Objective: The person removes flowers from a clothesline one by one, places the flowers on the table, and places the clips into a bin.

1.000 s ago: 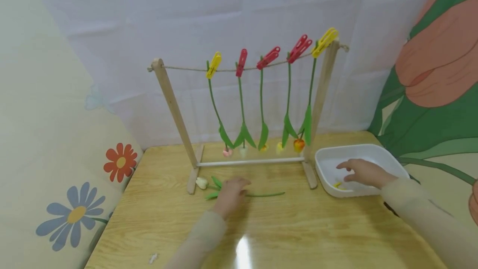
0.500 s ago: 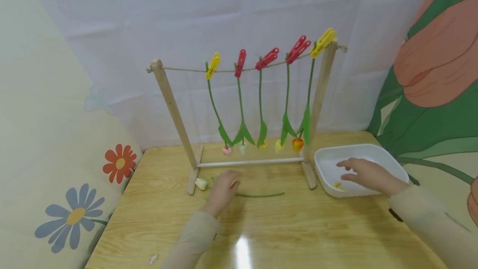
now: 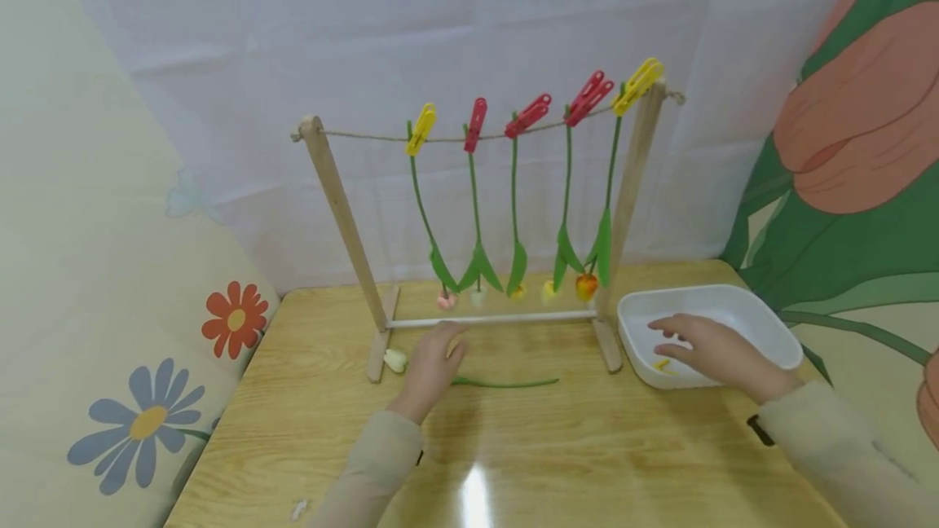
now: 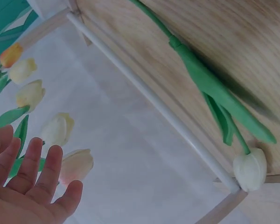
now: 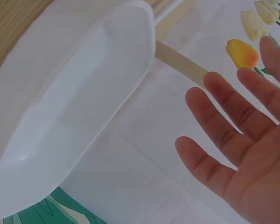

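Observation:
My left hand (image 3: 431, 369) hovers over an artificial white tulip (image 4: 249, 169) that lies on the table, hiding its leaves in the head view. The flower head points left and the green stem (image 3: 509, 385) right. In the left wrist view the fingers are loosely spread and apart from the tulip. My right hand (image 3: 707, 353) hangs over a white plastic basin (image 3: 704, 292), fingers relaxed and slightly bent, holding nothing. A yellow clothespin (image 3: 663, 365) lies in the basin below the fingers.
A wooden rack (image 3: 333, 202) with a rope (image 3: 359, 135) stands behind the hands. Several tulips hang upside down from it on red clothespins (image 3: 475, 125) and yellow ones (image 3: 421, 129). A white rod (image 3: 491, 319) joins its feet. A small white scrap (image 3: 299, 509) lies near the front.
My left hand has moved left along the tulip, leaving its stem and covering its leaves. My right hand has shifted slightly left over the basin. The hanging tulips stay in place.

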Motion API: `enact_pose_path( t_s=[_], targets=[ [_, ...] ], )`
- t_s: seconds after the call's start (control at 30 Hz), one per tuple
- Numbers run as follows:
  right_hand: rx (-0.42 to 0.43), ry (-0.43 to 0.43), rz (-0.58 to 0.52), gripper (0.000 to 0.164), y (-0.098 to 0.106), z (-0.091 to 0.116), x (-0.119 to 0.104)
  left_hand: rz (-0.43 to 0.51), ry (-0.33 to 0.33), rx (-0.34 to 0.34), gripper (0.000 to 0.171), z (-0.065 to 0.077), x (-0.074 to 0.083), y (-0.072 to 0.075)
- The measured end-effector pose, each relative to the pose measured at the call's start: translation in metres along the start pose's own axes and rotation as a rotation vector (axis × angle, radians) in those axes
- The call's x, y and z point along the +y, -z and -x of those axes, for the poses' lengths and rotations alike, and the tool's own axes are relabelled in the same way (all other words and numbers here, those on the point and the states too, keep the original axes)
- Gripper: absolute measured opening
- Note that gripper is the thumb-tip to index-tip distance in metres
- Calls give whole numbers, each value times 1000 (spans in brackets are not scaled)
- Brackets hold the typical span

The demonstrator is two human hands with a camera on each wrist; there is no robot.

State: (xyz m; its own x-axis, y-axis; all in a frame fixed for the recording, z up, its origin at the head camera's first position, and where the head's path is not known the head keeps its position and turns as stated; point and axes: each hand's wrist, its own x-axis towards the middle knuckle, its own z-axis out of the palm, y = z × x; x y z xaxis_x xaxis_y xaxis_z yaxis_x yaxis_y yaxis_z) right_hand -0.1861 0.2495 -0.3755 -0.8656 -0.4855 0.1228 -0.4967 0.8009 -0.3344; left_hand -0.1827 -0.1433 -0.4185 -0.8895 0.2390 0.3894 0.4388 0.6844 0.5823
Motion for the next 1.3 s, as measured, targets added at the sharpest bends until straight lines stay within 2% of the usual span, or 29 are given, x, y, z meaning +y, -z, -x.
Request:
enact_pose_path(
  t_s=[0.33,0.57,0.73,0.93,1.17,1.3],
  targets=[
    [59,13,-47,31,-4,-4,-13,0,32,28,29,-5,6,9],
    [104,36,-87,30,0,-8,-28,29,86,77,29,-7,7,15],
    [150,48,-119,29,2,-11,-36,54,69,125,28,-11,11,20],
    [217,93,-133,25,0,-19,-45,91,77,121,29,-17,14,27],
    [220,91,-175,25,-1,-24,-53,107,18,164,26,-24,15,30],
    [218,88,-186,24,-1,-26,-57,127,12,178,25,-27,16,32]
  ],
)
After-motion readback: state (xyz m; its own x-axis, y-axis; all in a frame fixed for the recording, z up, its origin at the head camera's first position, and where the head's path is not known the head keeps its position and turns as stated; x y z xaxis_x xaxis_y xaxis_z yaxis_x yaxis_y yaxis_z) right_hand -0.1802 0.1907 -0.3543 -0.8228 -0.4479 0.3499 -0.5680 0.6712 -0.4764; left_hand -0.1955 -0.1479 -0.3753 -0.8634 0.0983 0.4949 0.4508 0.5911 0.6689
